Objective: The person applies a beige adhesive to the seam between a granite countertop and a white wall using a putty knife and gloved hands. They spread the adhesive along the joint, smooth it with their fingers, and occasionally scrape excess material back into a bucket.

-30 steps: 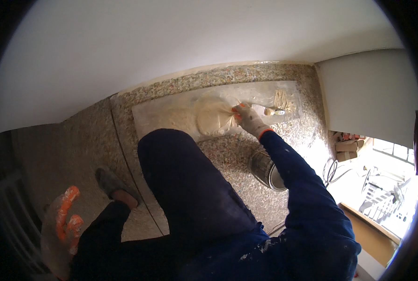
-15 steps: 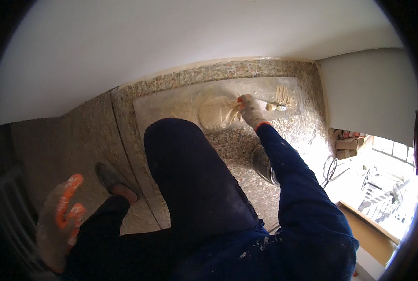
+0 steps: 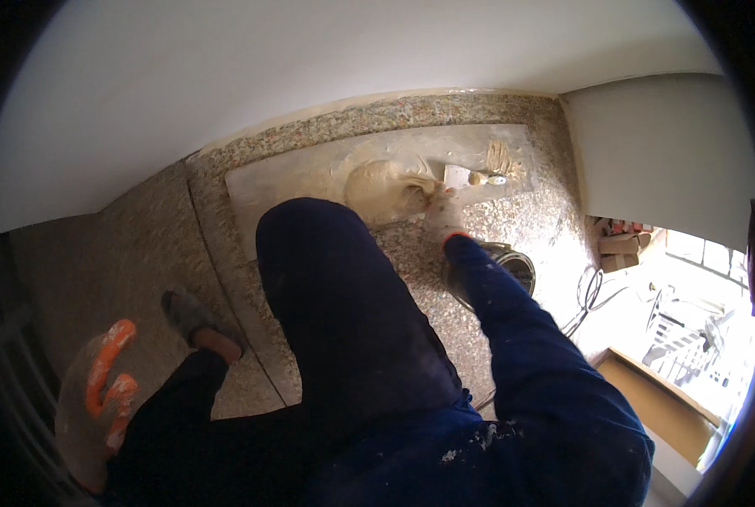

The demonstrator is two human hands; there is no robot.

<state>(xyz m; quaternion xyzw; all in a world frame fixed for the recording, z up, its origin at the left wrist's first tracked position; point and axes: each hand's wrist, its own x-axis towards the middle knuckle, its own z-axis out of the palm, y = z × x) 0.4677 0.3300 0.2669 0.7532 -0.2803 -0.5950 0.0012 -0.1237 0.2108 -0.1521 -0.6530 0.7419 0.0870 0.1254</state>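
Note:
My right hand (image 3: 443,213), in a pale glove with an orange cuff, reaches to the near edge of a long, paste-smeared board (image 3: 284,173). Its fingers look closed and slightly blurred beside a mound of beige paste (image 3: 382,188). Whatever is in them is hidden. Just beyond the fingers lies a putty knife (image 3: 477,178) with a pale blade and short handle. At the lower left, an orange, paste-smeared shape (image 3: 117,372) lies over a rounded grey-brown piece (image 3: 77,406). I cannot tell whether the orange is my left glove's fingers or a tool handle.
A bucket (image 3: 517,266) stands partly behind my right forearm. My left shoe (image 3: 193,317) rests near a dark floor seam. A white wall runs along the back, a grey panel (image 3: 661,156) at right. Beyond are cardboard boxes (image 3: 621,249), a looped cable (image 3: 593,291) and bright clutter.
My right hand has drawn back toward me from the paste, uncovering the putty knife's pale blade. More of the bucket shows beside my arm. The whole view has shifted slightly.

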